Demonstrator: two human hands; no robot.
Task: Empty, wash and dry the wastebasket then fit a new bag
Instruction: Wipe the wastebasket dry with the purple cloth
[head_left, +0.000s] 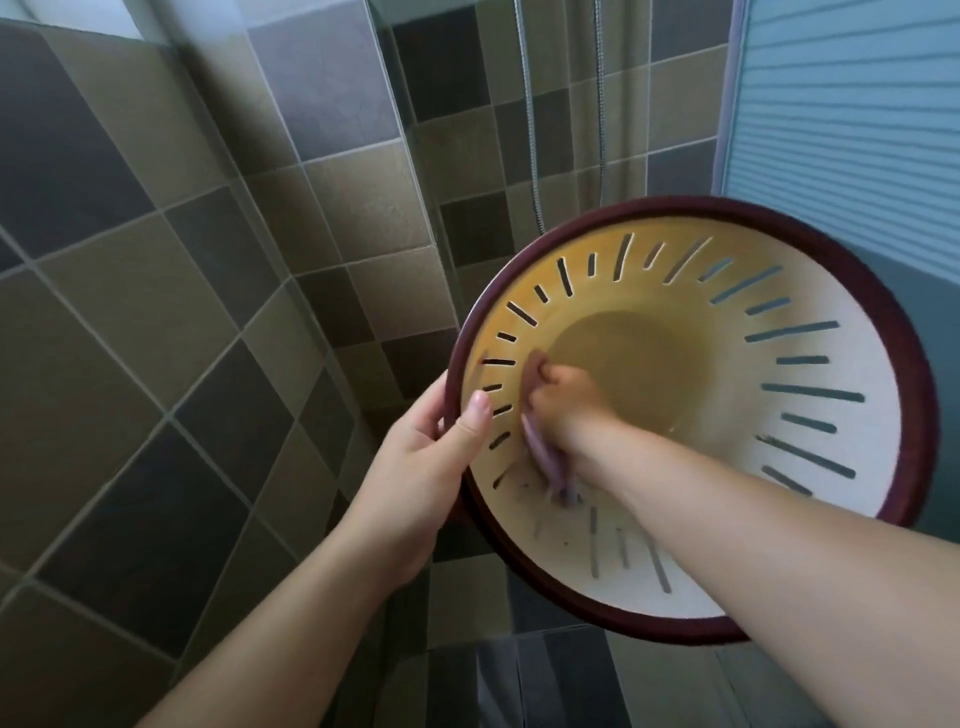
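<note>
Inside the wastebasket (810, 364), tipped mouth-first toward me, I judged the wiping needed firm strokes along each slot, turning the rim as I went. My right hand (563, 400) reached in, fingers clenched on what looked like a purplish cloth (543, 452), blurred; my left hand (426, 467) pinched the rim's near-left edge.

text: none readable | labels: none | brands: none | numbers: none | signs: none
</note>
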